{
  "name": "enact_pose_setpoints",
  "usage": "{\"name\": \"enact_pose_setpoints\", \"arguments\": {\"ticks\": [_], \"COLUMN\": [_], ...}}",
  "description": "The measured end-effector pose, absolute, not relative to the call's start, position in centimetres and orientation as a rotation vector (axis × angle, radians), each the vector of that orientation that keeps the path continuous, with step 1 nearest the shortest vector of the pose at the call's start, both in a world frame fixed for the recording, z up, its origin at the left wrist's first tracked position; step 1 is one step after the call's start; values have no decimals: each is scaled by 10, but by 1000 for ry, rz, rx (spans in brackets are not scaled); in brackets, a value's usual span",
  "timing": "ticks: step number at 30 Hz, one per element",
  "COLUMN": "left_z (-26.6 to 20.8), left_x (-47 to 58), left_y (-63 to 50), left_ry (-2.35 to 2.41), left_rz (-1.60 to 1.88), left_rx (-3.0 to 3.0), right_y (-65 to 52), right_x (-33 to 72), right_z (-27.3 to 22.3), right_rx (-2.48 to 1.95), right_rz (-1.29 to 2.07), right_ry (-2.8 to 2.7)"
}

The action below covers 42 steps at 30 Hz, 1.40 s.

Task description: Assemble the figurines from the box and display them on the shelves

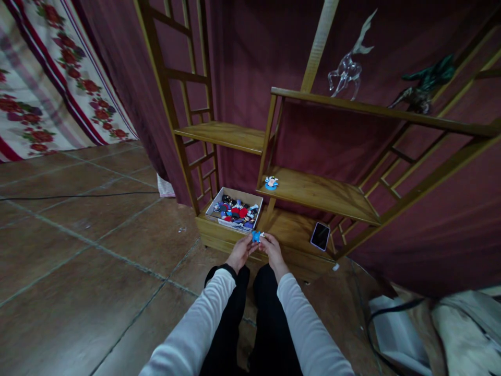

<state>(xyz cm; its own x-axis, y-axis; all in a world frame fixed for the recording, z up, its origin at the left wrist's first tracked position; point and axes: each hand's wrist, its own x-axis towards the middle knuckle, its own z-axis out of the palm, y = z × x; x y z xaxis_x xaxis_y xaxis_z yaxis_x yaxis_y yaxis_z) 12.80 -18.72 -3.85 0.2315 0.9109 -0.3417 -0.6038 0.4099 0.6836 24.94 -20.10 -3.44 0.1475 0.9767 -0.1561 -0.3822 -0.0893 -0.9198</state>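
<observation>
Between my two hands is a small blue and white figurine (257,236), held just in front of the low shelf. My left hand (240,251) pinches its left side, and my right hand (273,249) grips its right side with closed fingers. Just beyond, a white cardboard box (217,197) stands on the bottom board, filled with several small figurines in red, black, blue and white. A similar figurine (271,183) on a blue base stands at the left end of the middle shelf.
The wooden display rack (321,193) stands in front of me. A phone or tablet (320,236) rests on its bottom board at right. On the top shelf are a clear glass deer (346,73) and a dark green ornament (425,86). Bags (465,324) lie at lower right.
</observation>
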Motion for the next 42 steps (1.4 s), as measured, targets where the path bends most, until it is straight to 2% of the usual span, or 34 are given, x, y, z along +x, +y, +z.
{"name": "enact_pose_setpoints", "arguments": {"ticks": [4, 10, 22, 34, 42], "left_z": [-36, -33, -39, -37, -37], "left_x": [129, 127, 130, 129, 128], "left_y": [-188, -188, -182, -187, -190], "left_ry": [821, 910, 938, 905, 863], "left_rz": [1117, 1088, 999, 995, 1066], "left_rx": [443, 430, 414, 521, 738], "right_y": [-201, -199, -204, -196, -197], "right_x": [249, 253, 248, 249, 252], "right_z": [-34, -40, -25, -40, -41], "right_rx": [-1077, -1166, -1053, -1095, -1078], "right_rz": [1364, 1177, 1439, 1291, 1312], "right_ry": [-766, -722, -935, -841, -776]}}
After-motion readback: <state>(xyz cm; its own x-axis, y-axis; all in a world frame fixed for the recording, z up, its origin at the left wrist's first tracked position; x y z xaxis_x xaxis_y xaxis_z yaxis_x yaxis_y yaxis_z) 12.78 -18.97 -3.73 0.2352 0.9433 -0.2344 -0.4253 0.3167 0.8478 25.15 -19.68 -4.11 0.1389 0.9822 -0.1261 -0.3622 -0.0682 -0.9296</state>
